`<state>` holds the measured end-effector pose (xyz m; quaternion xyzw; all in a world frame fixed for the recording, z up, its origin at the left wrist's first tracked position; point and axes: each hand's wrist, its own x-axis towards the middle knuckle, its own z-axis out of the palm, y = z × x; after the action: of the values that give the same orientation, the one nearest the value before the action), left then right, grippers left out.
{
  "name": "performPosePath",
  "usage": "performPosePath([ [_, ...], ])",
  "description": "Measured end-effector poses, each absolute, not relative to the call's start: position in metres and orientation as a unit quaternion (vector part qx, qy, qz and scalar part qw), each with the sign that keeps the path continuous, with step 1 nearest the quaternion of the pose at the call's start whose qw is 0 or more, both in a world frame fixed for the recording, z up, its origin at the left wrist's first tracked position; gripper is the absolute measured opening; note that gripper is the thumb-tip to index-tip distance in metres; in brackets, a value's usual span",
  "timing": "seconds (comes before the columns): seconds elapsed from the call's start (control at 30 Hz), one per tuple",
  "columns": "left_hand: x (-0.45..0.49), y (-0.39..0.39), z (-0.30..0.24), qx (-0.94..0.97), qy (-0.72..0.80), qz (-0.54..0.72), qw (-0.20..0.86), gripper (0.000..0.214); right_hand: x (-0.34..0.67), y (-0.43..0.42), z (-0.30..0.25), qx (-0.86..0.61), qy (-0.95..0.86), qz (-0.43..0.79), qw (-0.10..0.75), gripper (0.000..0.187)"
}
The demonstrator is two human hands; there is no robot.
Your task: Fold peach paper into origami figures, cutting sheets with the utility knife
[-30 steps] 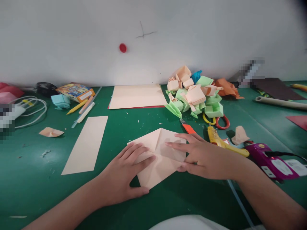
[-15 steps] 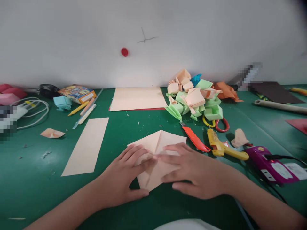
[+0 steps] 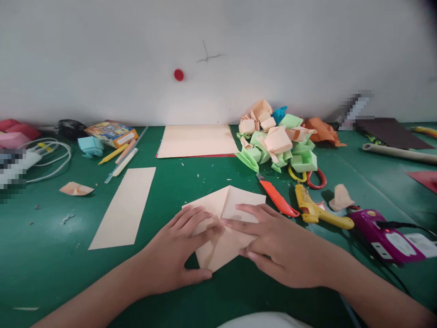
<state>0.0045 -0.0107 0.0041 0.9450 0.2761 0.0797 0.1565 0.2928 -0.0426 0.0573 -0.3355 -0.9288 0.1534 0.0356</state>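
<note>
A creased sheet of pale peach paper (image 3: 223, 243) lies on the green tabletop in front of me, its fold lines meeting near the middle. My left hand (image 3: 177, 248) rests flat on the sheet's left part, fingers stretched toward the centre and thumb at the lower edge. On the right part lies my right hand (image 3: 280, 248). Its index and middle fingers are stretched apart over the paper, with the index tip near the centre crease. The right thumb and lower fingers are close together at the sheet's lower right edge. My hands hide parts of both sides.
Left of the sheet lies a peach paper strip (image 3: 126, 207). An orange cutter knife (image 3: 278, 196), a yellow glue gun (image 3: 314, 209) and a purple power socket (image 3: 382, 234) lie to the right. Behind are a pile of folded papers (image 3: 276, 139) and a peach paper stack (image 3: 198, 141).
My right thumb has drawn in toward the other fingers, and the right hand has shifted slightly, its upper fingers spreading. The left hand and the sheet stay in place.
</note>
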Motion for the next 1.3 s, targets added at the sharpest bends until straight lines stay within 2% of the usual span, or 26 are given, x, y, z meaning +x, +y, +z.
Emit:
performPosePath([
  [0.2,0.005,-0.010,0.008,0.946,0.279,0.062,0.154,0.079,0.311,-0.033,0.056,-0.361,-0.921,0.143,0.031,0.033],
  [0.47,0.004,-0.010,0.006,0.944,0.279,0.075,0.158,0.078,0.319,-0.017,0.040,-0.395,-0.910,0.105,0.067,0.030],
  [0.7,0.004,-0.009,0.017,0.954,0.233,0.025,0.187,0.077,0.301,-0.016,0.024,-0.384,-0.916,0.103,0.047,0.051],
  [0.83,0.002,-0.008,0.021,0.959,0.203,0.002,0.199,0.077,0.300,-0.014,0.019,-0.393,-0.916,0.078,0.016,0.052],
  [1.0,0.000,-0.006,0.022,0.958,0.192,0.026,0.210,0.079,0.300,-0.009,0.012,-0.508,-0.859,-0.047,0.043,0.059],
  [1.2,-0.002,-0.004,0.022,0.960,0.174,0.037,0.215,0.078,0.297,-0.016,0.012,-0.425,-0.905,-0.014,0.022,0.058],
  [1.3,-0.002,-0.003,0.021,0.958,0.170,0.059,0.223,0.078,0.298,-0.014,0.009,-0.483,-0.874,-0.054,0.015,0.058],
])
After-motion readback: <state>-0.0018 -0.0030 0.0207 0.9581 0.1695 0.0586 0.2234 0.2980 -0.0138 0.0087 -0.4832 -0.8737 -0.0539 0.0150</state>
